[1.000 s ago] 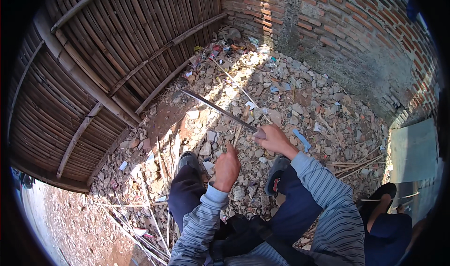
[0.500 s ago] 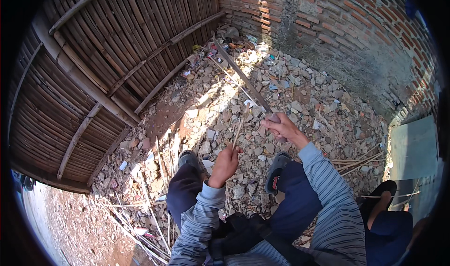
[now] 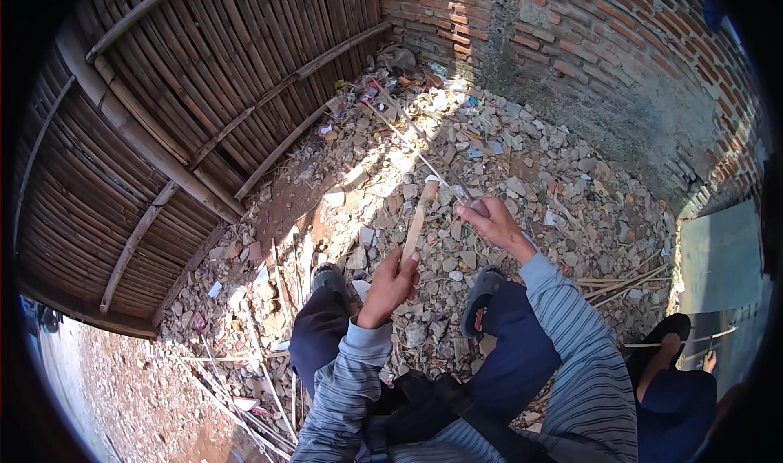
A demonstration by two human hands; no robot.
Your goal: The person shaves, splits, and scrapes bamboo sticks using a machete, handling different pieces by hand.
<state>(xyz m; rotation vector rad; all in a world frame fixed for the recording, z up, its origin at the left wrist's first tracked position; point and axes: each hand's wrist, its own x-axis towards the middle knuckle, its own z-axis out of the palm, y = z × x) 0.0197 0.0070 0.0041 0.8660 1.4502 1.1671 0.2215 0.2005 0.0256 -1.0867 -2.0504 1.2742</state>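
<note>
My left hand (image 3: 391,287) is closed around the lower end of a flat, pale bamboo strip (image 3: 421,218), which points up and away with its broad face showing. To its right, my right hand (image 3: 494,222) grips the handle of a machete (image 3: 462,190). The long blade reaches far forward and left over the rubble, seen almost edge-on. Blade and strip stand close to each other near the handle but look apart; exact contact is hard to tell.
Stone and brick rubble (image 3: 522,235) covers the ground, with litter in the far corner. A bamboo slat wall (image 3: 269,55) is at left, a brick wall (image 3: 571,31) behind. Loose strips (image 3: 261,357) lie left. At right, another person (image 3: 677,398) holds a pale strip beside a grey panel (image 3: 719,259).
The bamboo strip has turned from edge-on to broad face. The machete blade has rolled from its flat to a thin edge view. The other person's hand has come into view at right.
</note>
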